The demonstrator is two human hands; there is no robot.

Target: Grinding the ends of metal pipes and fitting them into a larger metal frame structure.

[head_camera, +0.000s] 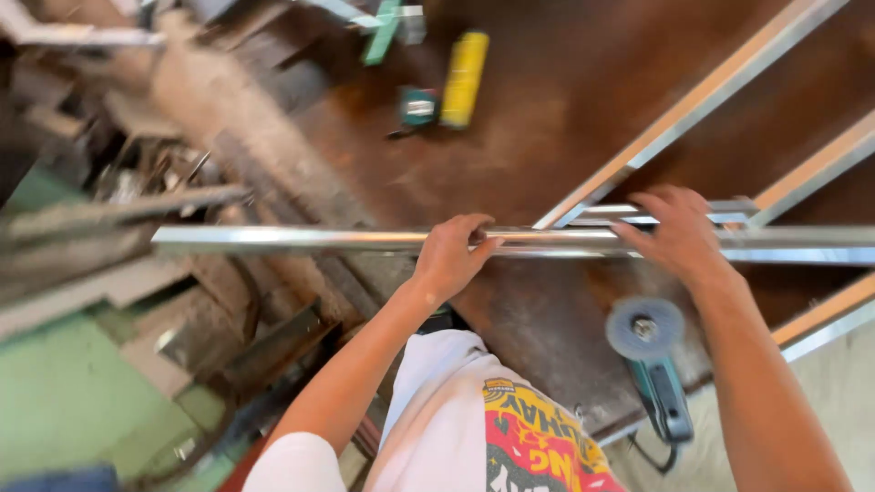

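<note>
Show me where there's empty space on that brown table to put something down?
The widest bare patch of the brown table lies between the yellow can and the slanted metal bars. A smaller patch sits between the long steel tube and the angle grinder. It's crowded at the scrap pile and around both hands.
</note>
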